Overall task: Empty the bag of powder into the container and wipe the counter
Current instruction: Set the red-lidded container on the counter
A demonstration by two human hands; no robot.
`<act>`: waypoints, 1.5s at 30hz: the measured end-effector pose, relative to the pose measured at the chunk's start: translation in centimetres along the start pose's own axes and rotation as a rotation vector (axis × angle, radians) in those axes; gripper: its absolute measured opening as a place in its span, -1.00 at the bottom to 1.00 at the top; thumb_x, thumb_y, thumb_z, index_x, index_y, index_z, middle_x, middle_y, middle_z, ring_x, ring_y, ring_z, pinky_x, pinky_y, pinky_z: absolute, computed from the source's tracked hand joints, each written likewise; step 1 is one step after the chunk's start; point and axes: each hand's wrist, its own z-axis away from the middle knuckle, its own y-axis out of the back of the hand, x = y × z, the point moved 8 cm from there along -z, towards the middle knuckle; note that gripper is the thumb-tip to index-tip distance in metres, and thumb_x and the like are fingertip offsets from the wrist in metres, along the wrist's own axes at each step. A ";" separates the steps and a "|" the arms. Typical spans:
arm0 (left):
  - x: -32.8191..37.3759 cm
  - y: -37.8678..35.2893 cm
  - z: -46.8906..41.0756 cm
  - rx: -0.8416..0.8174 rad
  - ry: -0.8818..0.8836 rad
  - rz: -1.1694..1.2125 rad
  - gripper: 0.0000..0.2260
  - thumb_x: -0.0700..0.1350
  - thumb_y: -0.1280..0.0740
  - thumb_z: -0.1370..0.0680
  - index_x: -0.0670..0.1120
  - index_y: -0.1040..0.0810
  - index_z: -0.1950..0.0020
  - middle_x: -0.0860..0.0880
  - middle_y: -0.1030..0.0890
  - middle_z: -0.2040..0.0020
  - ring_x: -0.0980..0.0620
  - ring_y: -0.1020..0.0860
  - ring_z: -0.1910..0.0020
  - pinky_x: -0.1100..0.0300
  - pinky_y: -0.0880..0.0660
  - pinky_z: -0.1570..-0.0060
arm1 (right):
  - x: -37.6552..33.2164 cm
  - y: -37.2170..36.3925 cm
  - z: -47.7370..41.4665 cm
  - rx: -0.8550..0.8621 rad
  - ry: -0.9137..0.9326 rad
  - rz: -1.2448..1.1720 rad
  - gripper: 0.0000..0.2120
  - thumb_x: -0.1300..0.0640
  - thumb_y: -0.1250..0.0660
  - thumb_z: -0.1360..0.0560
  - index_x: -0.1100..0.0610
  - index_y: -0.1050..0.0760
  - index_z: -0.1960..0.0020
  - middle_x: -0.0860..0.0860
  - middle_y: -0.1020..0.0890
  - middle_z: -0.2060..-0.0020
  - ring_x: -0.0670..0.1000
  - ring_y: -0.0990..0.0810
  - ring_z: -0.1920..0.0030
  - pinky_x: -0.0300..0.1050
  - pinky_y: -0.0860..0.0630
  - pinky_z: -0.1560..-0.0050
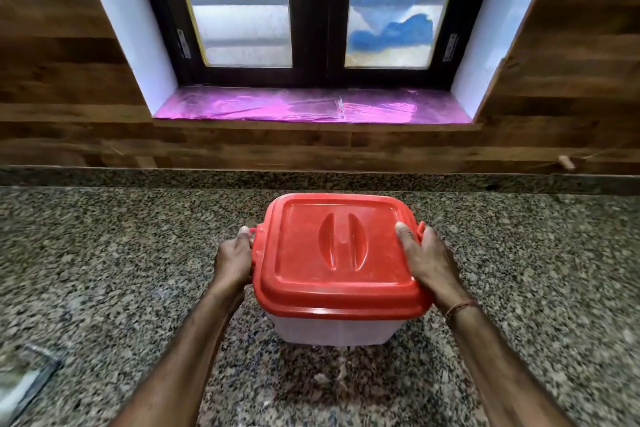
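Note:
A translucent white container [337, 328] with a red lid [337, 253] stands on the speckled granite counter [104, 270], in the middle of the view. The lid is on and has a moulded handle in its centre. My left hand [233, 262] grips the lid's left side at the latch. My right hand [427, 262] grips the right side, thumb on top of the lid. At the lower left edge lies a clear plastic bag [24, 381], partly cut off by the frame. Whitish powder traces [343, 371] mark the counter in front of the container.
A low granite backsplash [346, 180] runs behind the counter, with a wood-patterned wall [69, 80] above it. A window [311, 10] sits over a sill covered in pink plastic [311, 109]. A small peg [566, 162] sticks out of the wall at right.

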 end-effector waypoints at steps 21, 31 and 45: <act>0.8 -2.9 1.0 -0.258 -0.110 0.197 -0.50 0.08 -0.50 -0.50 -0.06 -0.47 -0.36 -0.15 -0.67 -0.11 -0.11 -0.73 0.06 -0.02 -0.69 0.20 | 4.8 -0.7 -0.1 0.012 -0.315 -0.611 -0.43 -0.20 -0.08 -0.69 0.24 -0.60 0.09 0.09 -0.58 0.35 0.08 -0.59 0.33 -0.03 -0.60 0.26; 1.4 -2.8 1.8 -0.215 -0.111 0.172 -0.47 0.09 -0.47 -0.52 -0.08 -0.43 -0.41 -0.14 -0.64 -0.12 -0.11 -0.70 0.03 0.01 -0.68 0.19 | 0.4 0.4 2.2 0.008 -0.023 -0.356 -0.34 -0.44 -0.05 -0.57 0.13 -0.56 -0.03 0.16 -0.72 0.14 0.18 -0.74 0.19 -0.03 -0.67 0.25; 2.5 -2.0 2.2 -0.272 -0.128 0.256 -0.37 0.02 -0.49 -0.52 -0.07 -0.33 -0.51 -0.14 -0.60 -0.21 -0.08 -0.68 -0.05 0.15 -0.67 0.24 | -1.2 0.5 4.8 -0.016 0.056 -0.593 -0.29 -0.33 -0.38 -0.49 0.01 -0.32 -0.49 0.05 -0.65 -0.18 0.06 -0.72 -0.05 0.19 -0.69 -0.06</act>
